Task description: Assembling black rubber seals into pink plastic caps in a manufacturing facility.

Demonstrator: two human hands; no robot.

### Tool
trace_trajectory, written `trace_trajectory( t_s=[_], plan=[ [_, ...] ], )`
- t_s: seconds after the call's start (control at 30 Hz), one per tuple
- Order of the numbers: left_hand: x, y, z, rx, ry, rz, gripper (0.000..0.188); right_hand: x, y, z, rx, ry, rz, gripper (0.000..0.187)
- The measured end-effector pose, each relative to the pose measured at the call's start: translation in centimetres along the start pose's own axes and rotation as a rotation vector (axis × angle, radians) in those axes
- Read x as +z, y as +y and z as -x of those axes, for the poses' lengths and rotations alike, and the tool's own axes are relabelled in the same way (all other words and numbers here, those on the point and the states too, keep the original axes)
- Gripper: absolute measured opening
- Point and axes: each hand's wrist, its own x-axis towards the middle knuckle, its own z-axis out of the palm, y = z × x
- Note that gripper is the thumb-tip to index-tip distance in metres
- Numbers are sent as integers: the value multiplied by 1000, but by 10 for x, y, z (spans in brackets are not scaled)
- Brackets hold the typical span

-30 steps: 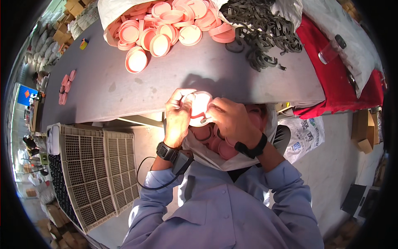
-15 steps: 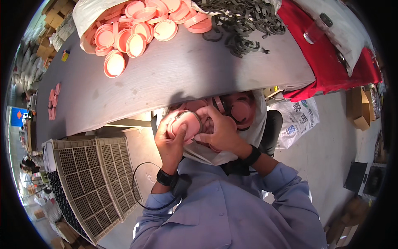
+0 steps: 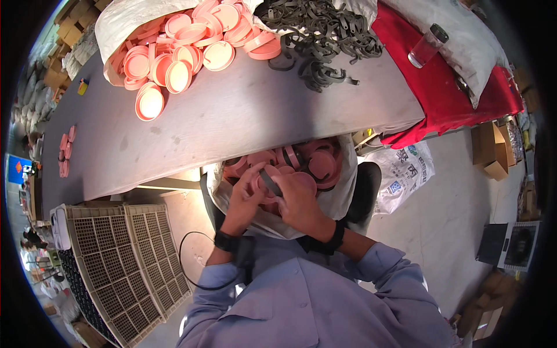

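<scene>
Both hands are together over an open white sack (image 3: 347, 194) at the table's front edge. My left hand (image 3: 245, 200) is closed round a pink round plastic lid, its fingers at the far left side. A dark grey strap (image 3: 270, 182) runs across the lid's edge. My right hand (image 3: 300, 203) is closed on the right side of the same lid, and its fingertips are partly hidden. Inside the sack lie several pink lids (image 3: 321, 165), some with dark bands round them.
Loose pink lids (image 3: 219, 55) spill from a white sack on the grey table (image 3: 191, 139). Dark grey straps (image 3: 325, 35) lie heaped beside them. A red cloth (image 3: 400, 35) carries a clear jar (image 3: 428, 46). At left stands a beige plastic crate (image 3: 113, 255); cardboard boxes (image 3: 492, 149) sit at right.
The lid has turned from face-up to edge-on, with its grey strap now showing across it. My right hand has moved lower and closer round it. The whole view has shifted slightly.
</scene>
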Motion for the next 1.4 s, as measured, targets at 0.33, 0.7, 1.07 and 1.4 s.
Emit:
trace_trajectory(
  t_s=[0.33,0.7,1.07,1.4],
  plan=[
    [-58,22,-21,-67,-20,-185,43,-87,18,-87,-180,142,371,40],
    [-227,81,-159,242,688,-1296,90,-115,95,-201,2,150,910,47],
    [-256,70,-175,425,700,-331,35,-132,73,-205,48,255,450,17],
    [-116,88,-104,211,301,361,34,-128,56,-188,45,327,-516,23]
  ],
)
